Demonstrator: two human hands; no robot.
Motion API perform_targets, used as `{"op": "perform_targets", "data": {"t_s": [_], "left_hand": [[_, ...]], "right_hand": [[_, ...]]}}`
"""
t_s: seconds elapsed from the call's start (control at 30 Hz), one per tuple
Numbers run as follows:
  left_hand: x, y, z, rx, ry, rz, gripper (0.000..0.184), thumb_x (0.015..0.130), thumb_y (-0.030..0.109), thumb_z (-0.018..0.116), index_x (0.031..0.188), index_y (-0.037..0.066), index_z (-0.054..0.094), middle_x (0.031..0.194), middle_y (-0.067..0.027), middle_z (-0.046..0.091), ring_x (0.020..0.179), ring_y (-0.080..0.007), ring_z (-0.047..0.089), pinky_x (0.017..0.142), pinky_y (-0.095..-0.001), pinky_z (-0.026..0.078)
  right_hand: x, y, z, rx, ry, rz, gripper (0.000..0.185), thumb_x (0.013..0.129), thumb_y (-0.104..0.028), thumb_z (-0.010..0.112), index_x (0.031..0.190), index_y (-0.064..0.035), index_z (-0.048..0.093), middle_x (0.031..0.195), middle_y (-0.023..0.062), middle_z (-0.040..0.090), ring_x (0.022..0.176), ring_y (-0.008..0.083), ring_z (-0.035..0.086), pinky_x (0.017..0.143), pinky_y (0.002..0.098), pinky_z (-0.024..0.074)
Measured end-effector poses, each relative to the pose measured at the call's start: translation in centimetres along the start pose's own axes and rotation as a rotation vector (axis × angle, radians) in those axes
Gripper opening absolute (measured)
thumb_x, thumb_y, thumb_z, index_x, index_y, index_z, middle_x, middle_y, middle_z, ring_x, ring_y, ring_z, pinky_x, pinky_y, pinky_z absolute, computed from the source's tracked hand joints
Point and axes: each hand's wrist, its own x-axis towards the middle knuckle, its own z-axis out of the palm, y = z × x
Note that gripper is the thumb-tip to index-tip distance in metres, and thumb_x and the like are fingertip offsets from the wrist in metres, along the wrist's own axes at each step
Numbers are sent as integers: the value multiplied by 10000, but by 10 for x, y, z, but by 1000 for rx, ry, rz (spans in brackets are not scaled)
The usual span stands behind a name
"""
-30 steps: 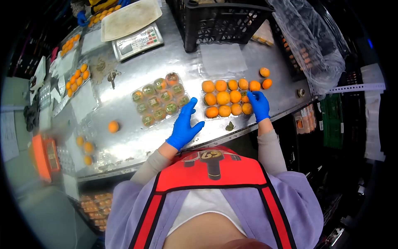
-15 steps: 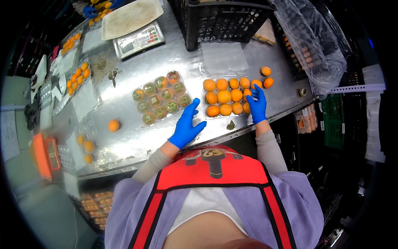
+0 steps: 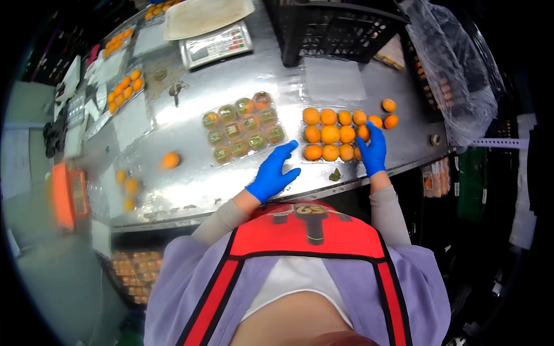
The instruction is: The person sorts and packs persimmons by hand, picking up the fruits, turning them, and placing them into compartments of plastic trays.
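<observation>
My left hand (image 3: 273, 174), in a blue glove, is open with thumb and fingers apart, near the lower left of a clear tray of orange persimmons (image 3: 330, 135). My right hand (image 3: 374, 151), also gloved, curls at the tray's right end, thumb and fingers around a persimmon (image 3: 363, 133) in the middle row. That fruit is partly covered by the fingers. To the left lies a second clear tray (image 3: 242, 128) of persimmons with green leafy tops facing up. Loose persimmons (image 3: 390, 113) lie right of the nearer tray.
A black crate (image 3: 340, 32) and a scale (image 3: 216, 45) stand at the back of the metal table (image 3: 190, 190). A pale sheet (image 3: 333, 81) lies behind the tray. One loose persimmon (image 3: 171, 160) sits left. A small leaf (image 3: 334, 175) lies near the front edge.
The camera view has turned, so the table appears shifted right. My right thumb and fingers have closed in around the end persimmon. My left hand keeps much the same place beside the tray.
</observation>
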Motion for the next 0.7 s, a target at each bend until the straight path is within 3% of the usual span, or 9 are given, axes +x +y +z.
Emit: {"op": "perform_targets", "data": {"t_s": [0.1, 0.2, 0.3, 0.37, 0.4, 0.5, 0.6, 0.63, 0.7], "left_hand": [[-5, -2, -1, -14, -42, -36, 613, 800, 221, 679, 1348, 116, 425, 1261, -116, 506, 1051, -255, 572, 898, -341, 464], [-12, -3, -2, 11, -56, -107, 580, 804, 165, 675, 1334, 113, 444, 1227, -66, 525, 1047, -192, 550, 913, -329, 446], [-9, 2, -2, -10, -64, -114, 576, 805, 164, 674, 1331, 108, 446, 1230, -73, 531, 1049, -197, 552, 914, -327, 449], [-3, 3, 0, 51, -48, -1, 575, 805, 223, 664, 1323, 106, 443, 1247, -133, 509, 1093, -284, 547, 922, -363, 451], [3, 3, 1, 51, -46, 2, 575, 805, 223, 664, 1323, 106, 443, 1247, -133, 509, 1093, -284, 547, 922, -363, 451], [32, 3, 12, 257, 67, 335, 559, 802, 201, 646, 1312, 98, 442, 1274, -148, 488, 1097, -319, 528, 907, -379, 459], [64, 3, 19, 453, 51, 303, 571, 774, 174, 646, 1302, 94, 446, 1278, -152, 483, 1024, -332, 547, 861, -397, 482], [76, 3, 21, 496, 35, 277, 530, 732, 172, 657, 1228, 86, 493, 1208, -144, 512, 959, -330, 558, 789, -418, 502], [92, 5, 22, 591, -15, 213, 497, 721, 160, 656, 1194, 103, 514, 1148, -138, 539, 950, -337, 566, 784, -417, 501]], "right_hand": [[0, -12, -6, -107, 67, -81, 510, 771, -70, 672, 1252, -42, 502, 1219, 169, 545, 1090, 336, 537, 980, 384, 399], [-9, 2, 5, -95, -46, -133, 490, 802, -52, 648, 1271, -47, 503, 1241, 144, 548, 1125, 298, 533, 990, 365, 394], [-12, 9, -11, 452, -155, 126, 345, 878, -95, 588, 1216, -36, 548, 1258, 102, 553, 1140, 209, 531, 930, 333, 434], [-16, 3, -17, 412, -158, 197, 349, 875, -91, 592, 1215, -27, 545, 1245, 98, 558, 1128, 207, 536, 937, 326, 432], [-15, 1, -18, 378, -157, 268, 353, 872, -87, 596, 1214, -18, 542, 1232, 94, 563, 1116, 205, 541, 943, 320, 430], [-20, 26, 8, 419, -85, 292, 392, 854, -127, 630, 1218, -17, 534, 1196, 107, 573, 1103, 217, 545, 929, 328, 439], [-20, 37, 13, 344, -50, 239, 451, 814, -181, 675, 1213, -25, 534, 1178, 149, 576, 1089, 269, 553, 930, 362, 438], [-17, 31, 9, 198, -80, 164, 460, 800, -177, 681, 1208, -23, 536, 1172, 161, 575, 1077, 297, 553, 925, 378, 439], [-13, 20, 4, 52, -106, 91, 470, 785, -173, 688, 1204, -21, 537, 1165, 174, 575, 1064, 325, 553, 919, 394, 440]]}}
